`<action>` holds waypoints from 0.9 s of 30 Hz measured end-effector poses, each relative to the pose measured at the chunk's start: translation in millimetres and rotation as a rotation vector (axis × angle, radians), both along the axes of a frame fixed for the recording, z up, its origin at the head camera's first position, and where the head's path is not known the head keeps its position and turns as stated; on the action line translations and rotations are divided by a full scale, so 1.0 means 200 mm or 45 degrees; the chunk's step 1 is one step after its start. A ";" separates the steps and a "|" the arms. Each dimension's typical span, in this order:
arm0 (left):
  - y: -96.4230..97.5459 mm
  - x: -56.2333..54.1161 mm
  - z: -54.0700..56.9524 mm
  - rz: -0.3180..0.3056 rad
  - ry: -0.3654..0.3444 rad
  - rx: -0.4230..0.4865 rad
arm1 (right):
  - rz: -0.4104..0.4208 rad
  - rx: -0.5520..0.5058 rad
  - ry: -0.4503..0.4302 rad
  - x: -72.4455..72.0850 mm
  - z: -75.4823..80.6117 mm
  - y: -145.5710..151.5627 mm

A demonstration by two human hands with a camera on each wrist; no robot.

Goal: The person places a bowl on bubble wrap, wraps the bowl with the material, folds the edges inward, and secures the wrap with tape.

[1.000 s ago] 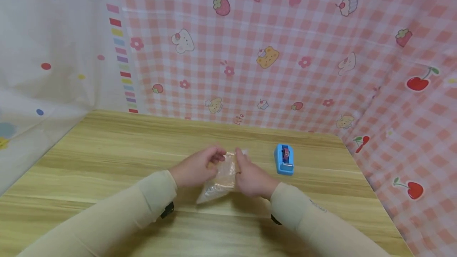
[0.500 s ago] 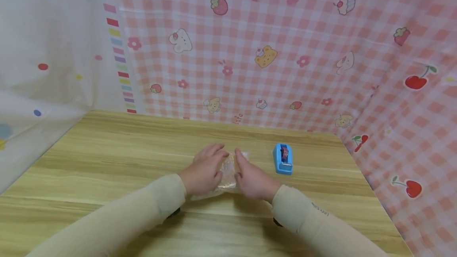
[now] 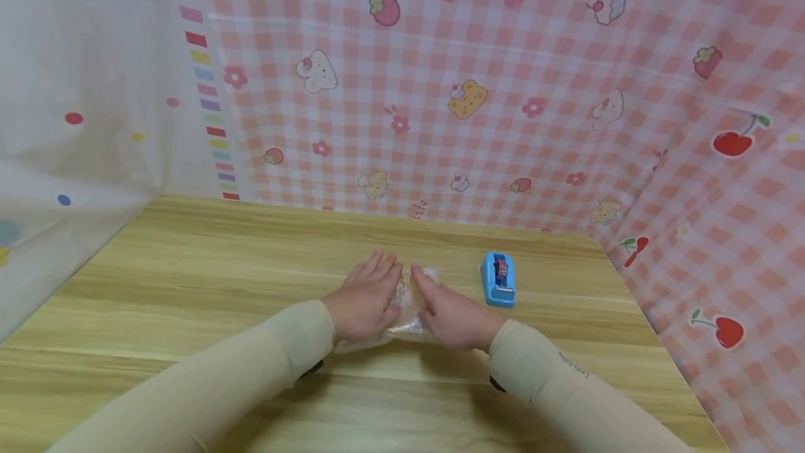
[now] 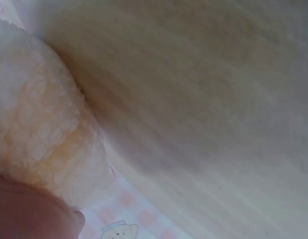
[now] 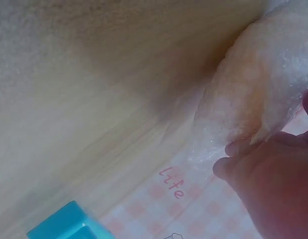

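Wood-grain table; a clear bubble-wrap bundle lies mid-table, a blue tape dispenser to its right.

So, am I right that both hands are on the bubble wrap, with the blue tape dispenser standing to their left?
Not quite: the blue tape dispenser stands to their right, as the head view shows. The left hand and right hand are indeed both on the bubble wrap.

Left hand and right hand on clear plastic wrap (blue tape dispenser nearby).
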State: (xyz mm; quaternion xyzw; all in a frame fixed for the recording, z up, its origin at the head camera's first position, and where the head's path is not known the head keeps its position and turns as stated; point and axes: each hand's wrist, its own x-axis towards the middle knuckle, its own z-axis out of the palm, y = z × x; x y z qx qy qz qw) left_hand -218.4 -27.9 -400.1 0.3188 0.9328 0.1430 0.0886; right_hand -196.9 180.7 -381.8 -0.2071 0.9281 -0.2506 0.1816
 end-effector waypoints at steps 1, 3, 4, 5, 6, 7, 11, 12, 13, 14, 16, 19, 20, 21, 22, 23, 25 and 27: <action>0.00 0.00 0.00 -0.003 -0.005 -0.014 | 0.000 0.007 0.004 0.00 0.00 0.00; 0.00 0.01 0.01 -0.003 -0.030 -0.026 | -0.007 0.017 0.010 0.00 0.00 -0.01; 0.00 0.01 0.01 -0.002 -0.035 -0.034 | -0.007 0.022 0.012 0.00 0.00 -0.01; 0.00 0.01 0.01 -0.002 -0.041 -0.045 | -0.011 0.030 0.016 0.00 0.00 -0.01; 0.00 0.01 0.01 -0.001 -0.040 -0.059 | -0.014 0.031 0.019 0.01 0.00 -0.01; 0.00 0.01 0.01 -0.003 -0.032 -0.073 | -0.018 0.032 0.019 0.01 0.00 -0.01; 0.01 0.01 0.01 -0.001 0.003 -0.107 | -0.026 0.025 0.018 0.02 0.01 -0.01; 0.02 0.01 0.01 0.001 0.009 -0.113 | -0.029 0.020 0.016 0.02 0.01 0.00; 0.02 0.01 0.01 0.002 0.010 -0.113 | -0.036 0.022 0.008 0.02 0.02 0.00; 0.02 0.01 0.01 0.004 0.007 -0.112 | -0.042 0.025 0.003 0.02 0.01 -0.01; 0.02 0.02 0.01 0.006 0.006 -0.122 | -0.051 0.031 -0.002 0.02 0.01 -0.01; 0.03 0.02 0.01 0.010 0.010 -0.138 | -0.071 0.045 -0.013 0.02 0.01 -0.01; 0.03 0.02 0.01 0.011 0.012 -0.146 | -0.077 0.046 -0.014 0.02 0.00 -0.01; 0.03 0.02 0.01 0.013 0.014 -0.155 | -0.080 0.042 -0.016 0.02 0.00 -0.01; 0.04 0.02 0.01 0.017 0.018 -0.160 | -0.082 0.038 -0.015 0.01 0.00 -0.01; 0.04 0.02 0.01 0.020 0.022 -0.169 | -0.087 0.036 -0.017 0.01 0.00 0.00; 0.04 0.01 0.01 0.024 0.027 -0.181 | -0.090 0.021 -0.020 0.02 0.00 0.00; 0.04 0.02 0.01 0.028 0.028 -0.192 | -0.090 0.009 -0.023 0.02 0.00 0.00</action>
